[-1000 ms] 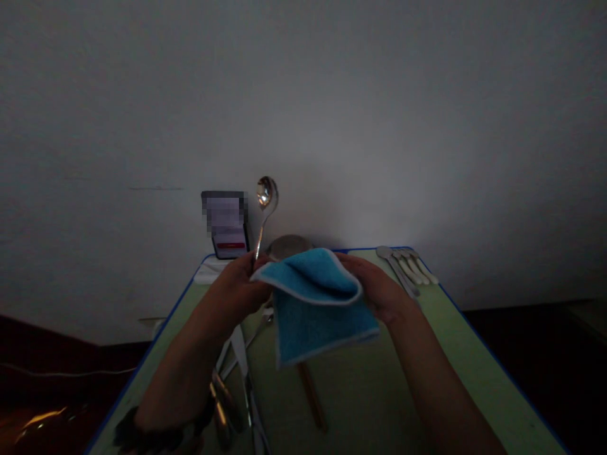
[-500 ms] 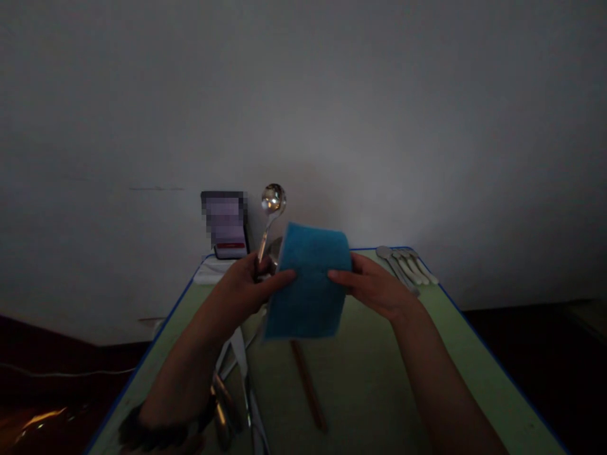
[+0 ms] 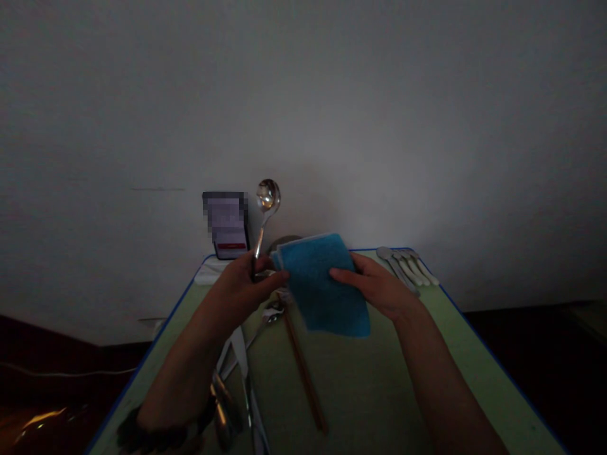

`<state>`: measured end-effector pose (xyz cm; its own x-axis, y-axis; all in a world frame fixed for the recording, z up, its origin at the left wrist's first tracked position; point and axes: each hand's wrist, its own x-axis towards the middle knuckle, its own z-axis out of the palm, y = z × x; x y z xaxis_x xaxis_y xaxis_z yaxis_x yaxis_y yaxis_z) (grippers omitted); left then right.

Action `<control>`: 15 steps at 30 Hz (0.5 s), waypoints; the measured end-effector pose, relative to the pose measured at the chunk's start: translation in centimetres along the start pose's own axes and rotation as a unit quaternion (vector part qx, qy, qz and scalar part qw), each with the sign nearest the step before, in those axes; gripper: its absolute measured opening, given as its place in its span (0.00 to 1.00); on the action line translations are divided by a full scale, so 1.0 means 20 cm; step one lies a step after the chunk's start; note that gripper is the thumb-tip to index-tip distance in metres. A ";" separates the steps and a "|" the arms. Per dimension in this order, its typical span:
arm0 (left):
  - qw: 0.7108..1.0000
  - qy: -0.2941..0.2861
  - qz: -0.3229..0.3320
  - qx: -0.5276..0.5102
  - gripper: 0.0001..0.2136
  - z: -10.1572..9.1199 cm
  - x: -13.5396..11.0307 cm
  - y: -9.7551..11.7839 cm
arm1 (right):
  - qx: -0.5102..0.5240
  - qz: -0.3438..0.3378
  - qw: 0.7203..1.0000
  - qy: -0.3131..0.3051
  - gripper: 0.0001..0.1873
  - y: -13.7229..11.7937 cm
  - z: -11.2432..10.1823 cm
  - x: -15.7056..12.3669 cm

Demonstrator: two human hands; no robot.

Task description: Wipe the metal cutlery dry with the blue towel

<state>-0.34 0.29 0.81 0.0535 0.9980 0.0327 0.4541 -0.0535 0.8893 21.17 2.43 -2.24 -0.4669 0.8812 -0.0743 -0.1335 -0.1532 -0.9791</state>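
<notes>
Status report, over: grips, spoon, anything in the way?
Left grip on spoon, off table. Right grip on cloth. Cutlery below; nothing seen blocking spoon.

On the table [image 3: 474, 366], a phone [image 3: 231, 237] stands back left and a row of cutlery [image 3: 412, 268] lies back right. A knife [image 3: 241, 354] lies left of the stick [image 3: 305, 373] (both nearer the front).

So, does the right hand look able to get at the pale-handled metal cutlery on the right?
Probably yes: the cutlery lies close by with nothing visible between, though the right hand grips a folded blue cloth.
</notes>
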 end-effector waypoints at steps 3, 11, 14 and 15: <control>1.000 -0.005 0.001 0.001 0.08 0.00 0.00 0.00 | -0.005 -0.008 1.000 0.026 0.17 0.00 0.01 0.01; 0.993 0.075 0.025 0.082 0.17 0.01 0.01 0.00 | -0.116 -0.032 0.993 0.021 0.18 0.00 0.00 0.01; 0.990 0.092 0.023 0.109 0.18 0.00 0.02 -0.01 | -0.155 -0.039 0.987 0.011 0.17 -0.01 0.00 0.00; 0.989 0.093 0.022 0.109 0.18 0.00 0.02 -0.01 | -0.158 -0.040 0.987 0.007 0.17 -0.01 0.00 0.00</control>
<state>-0.44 0.66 0.67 -0.0774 0.9823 0.1708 0.6370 -0.0830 0.7664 21.17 2.39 -2.01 -0.4538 0.8911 0.0045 0.1107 0.0613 -0.9920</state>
